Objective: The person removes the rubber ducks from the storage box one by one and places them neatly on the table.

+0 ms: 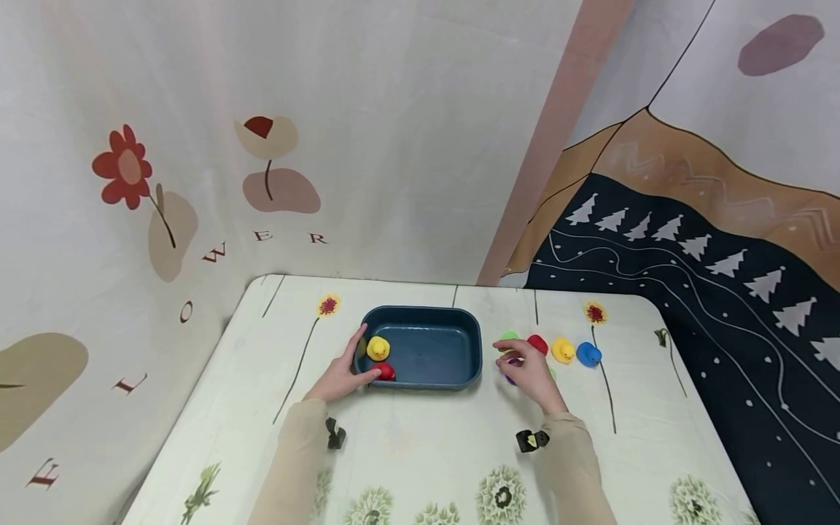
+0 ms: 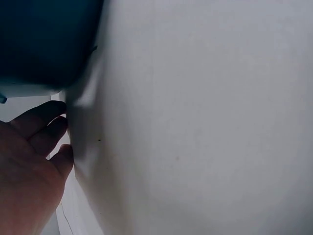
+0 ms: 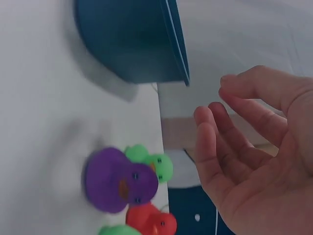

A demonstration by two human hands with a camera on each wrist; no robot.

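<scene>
A dark blue rectangular box point(image 1: 426, 312) stands on the table, with a yellow rubber duck point(image 1: 378, 347) and a red rubber duck point(image 1: 386, 371) inside at its left end. My left hand point(image 1: 340, 375) holds the box's left front corner, thumb by the front rim and fingers along the left side. To the right of the box, my right hand point(image 1: 530, 372) hovers above several loose ducks with nothing between its fingers. In the right wrist view its fingers are loosely bent, above and apart from a purple duck point(image 3: 110, 181), a green duck point(image 3: 161, 166) and a red duck point(image 3: 149, 219).
Right of the right hand, a yellow duck point(image 1: 563, 350) and a blue duck point(image 1: 588, 354) sit in a row. Another green duck point(image 3: 120, 230) shows only partly. A flower-printed cloth point(image 1: 420, 437) covers the table, and printed fabric point(image 1: 407, 146) hangs behind it.
</scene>
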